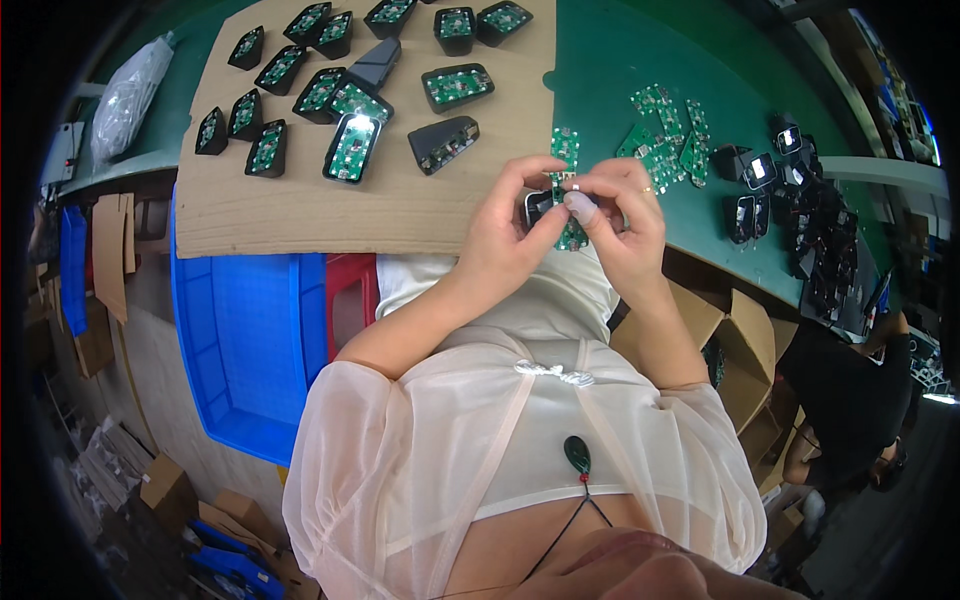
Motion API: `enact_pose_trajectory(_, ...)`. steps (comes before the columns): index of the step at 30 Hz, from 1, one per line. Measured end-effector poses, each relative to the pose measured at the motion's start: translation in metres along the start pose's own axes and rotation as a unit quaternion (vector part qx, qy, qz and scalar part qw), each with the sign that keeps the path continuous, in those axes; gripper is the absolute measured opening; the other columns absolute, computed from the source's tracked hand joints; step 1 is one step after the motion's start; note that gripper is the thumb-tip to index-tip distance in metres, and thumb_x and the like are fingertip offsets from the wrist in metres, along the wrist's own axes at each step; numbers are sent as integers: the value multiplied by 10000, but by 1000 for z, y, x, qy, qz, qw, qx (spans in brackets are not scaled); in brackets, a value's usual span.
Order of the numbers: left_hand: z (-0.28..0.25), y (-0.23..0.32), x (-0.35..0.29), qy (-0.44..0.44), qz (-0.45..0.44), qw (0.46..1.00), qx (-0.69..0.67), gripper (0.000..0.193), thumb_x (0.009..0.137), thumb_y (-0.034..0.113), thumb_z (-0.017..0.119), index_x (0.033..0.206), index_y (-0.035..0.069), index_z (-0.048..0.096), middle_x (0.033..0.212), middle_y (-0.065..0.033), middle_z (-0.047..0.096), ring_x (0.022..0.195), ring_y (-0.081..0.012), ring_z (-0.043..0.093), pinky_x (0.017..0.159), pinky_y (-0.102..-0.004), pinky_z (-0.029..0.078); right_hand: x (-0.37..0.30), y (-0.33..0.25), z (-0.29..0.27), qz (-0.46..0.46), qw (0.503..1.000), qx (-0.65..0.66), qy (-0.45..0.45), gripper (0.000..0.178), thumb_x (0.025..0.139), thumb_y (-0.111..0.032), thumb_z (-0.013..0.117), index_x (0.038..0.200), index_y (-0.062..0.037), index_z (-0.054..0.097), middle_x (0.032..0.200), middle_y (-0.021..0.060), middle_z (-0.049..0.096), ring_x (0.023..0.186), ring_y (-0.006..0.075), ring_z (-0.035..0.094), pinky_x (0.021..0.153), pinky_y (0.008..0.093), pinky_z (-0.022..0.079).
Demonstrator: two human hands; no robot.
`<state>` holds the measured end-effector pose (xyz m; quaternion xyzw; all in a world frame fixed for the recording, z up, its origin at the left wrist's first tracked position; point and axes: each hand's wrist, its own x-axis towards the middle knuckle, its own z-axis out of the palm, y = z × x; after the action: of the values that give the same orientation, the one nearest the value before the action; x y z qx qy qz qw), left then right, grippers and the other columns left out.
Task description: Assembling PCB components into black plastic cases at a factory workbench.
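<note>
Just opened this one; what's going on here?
A person's left hand holds a green circuit board alongside a black part, with the right hand at the board's middle; its grip is hidden. Several black housings showing green boards sit on a cardboard sheet. Loose boards lie on the green table to the right, near a heap of dark pieces.

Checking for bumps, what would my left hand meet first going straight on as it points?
Your left hand would likely meet the held green circuit board first; exact depth there is unclear.
</note>
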<state>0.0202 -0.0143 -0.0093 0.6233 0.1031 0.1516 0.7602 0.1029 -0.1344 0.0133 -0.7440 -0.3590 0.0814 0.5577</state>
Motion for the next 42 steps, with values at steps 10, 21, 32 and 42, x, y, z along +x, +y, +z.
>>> enact_pose_trajectory(10,-5,8,2,56,148,972,172,136,779,-9,598,895,58,621,997,-76,498,658,-107,523,539,-208,417,10,-12,-16,-219,907,-358,-46,138,647,-70,641,755,-80,556,745,7,516,685,190,494,562,300,380)
enact_pose_trajectory(21,-13,1,6,7,114,987,117,121,773,23,632,886,49,596,968,-60,509,701,-93,507,557,-203,415,11,-15,-16,-249,894,-366,-70,175,634,-47,631,798,-83,581,774,6,539,723,175,509,584,282,375)
enact_pose_trajectory(32,-11,17,-1,-41,-65,997,-33,141,863,87,560,988,24,539,966,-24,518,834,-66,487,719,-202,409,2,-1,-9,-159,982,-101,24,196,645,41,655,811,-41,591,734,73,569,677,209,525,522,276,405)
enact_pose_trajectory(42,-8,22,-4,30,63,996,47,311,825,32,550,1125,12,471,1033,-75,502,872,-100,467,720,-219,386,9,-9,-14,-248,953,-175,-17,222,607,47,666,791,-48,588,731,59,573,630,208,530,501,288,413)
